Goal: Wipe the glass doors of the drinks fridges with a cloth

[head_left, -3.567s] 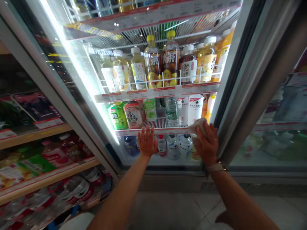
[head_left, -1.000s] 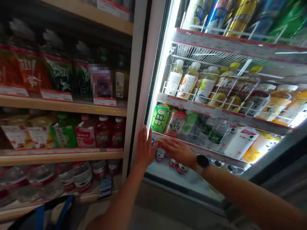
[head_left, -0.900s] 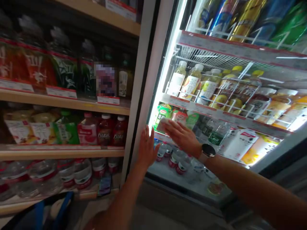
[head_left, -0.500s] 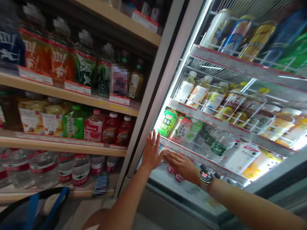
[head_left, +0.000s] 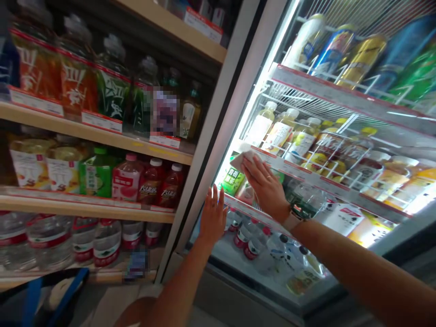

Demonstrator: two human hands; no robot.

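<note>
Right hand point(head_left: 266, 185): fingers nearly straight, close together, laid over a pale cloth point(head_left: 239, 162) that pokes past their tips. Flat hold likely keeps it spread against the cooler point(head_left: 235, 120) front; actual contact hard to tell.

Just above these fingers: white-capped bottles point(head_left: 260, 127) behind wire, probably to stop tipping. Just under the fingertips: green pack point(head_left: 231, 181), partly covered. Below the palm: red-capped bottles point(head_left: 252, 241).

Left hand point(head_left: 211, 217): fingers spread, nothing seen in them, raised lower-left of the cloth by the cooler's edge. Perhaps bracing; touch uncertain. Left of those fingers: dark-red bottles point(head_left: 169, 185) on a wooden shelf point(head_left: 85, 208), labels outward, presumably for reading.
</note>
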